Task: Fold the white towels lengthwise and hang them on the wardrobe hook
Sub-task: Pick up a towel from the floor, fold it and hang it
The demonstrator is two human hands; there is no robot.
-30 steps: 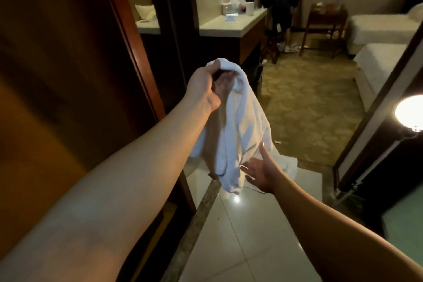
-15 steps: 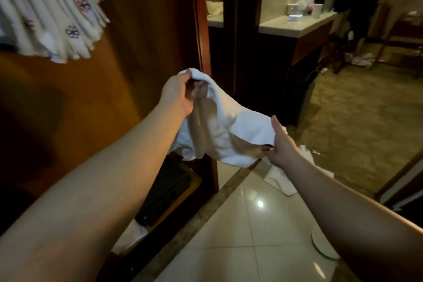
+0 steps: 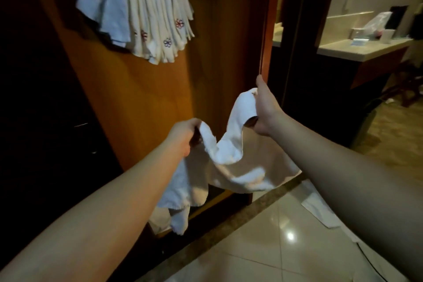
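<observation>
A white towel (image 3: 231, 151) sags between my two hands in front of the wooden wardrobe panel (image 3: 142, 103). My left hand (image 3: 185, 133) grips one top corner, and the cloth hangs down below my forearm. My right hand (image 3: 263, 107), higher and further right, pinches the other corner with its thumb pointing up. Several folded white towels (image 3: 142, 11) with small embroidered flowers hang in a bunch at the top left of the panel. The hook that holds them is hidden by the cloth.
Another white cloth (image 3: 320, 210) lies on the glossy tiled floor (image 3: 274, 247) under my right forearm. A stone threshold strip (image 3: 229, 224) runs along the wardrobe base. At the right stands a counter (image 3: 361, 50) with small items, beyond it a carpeted room.
My view has swung left and up toward the wardrobe, bringing the hanging towels into sight. My right hand took hold of the towel's lower end and lifted it level with, then above, my left.
</observation>
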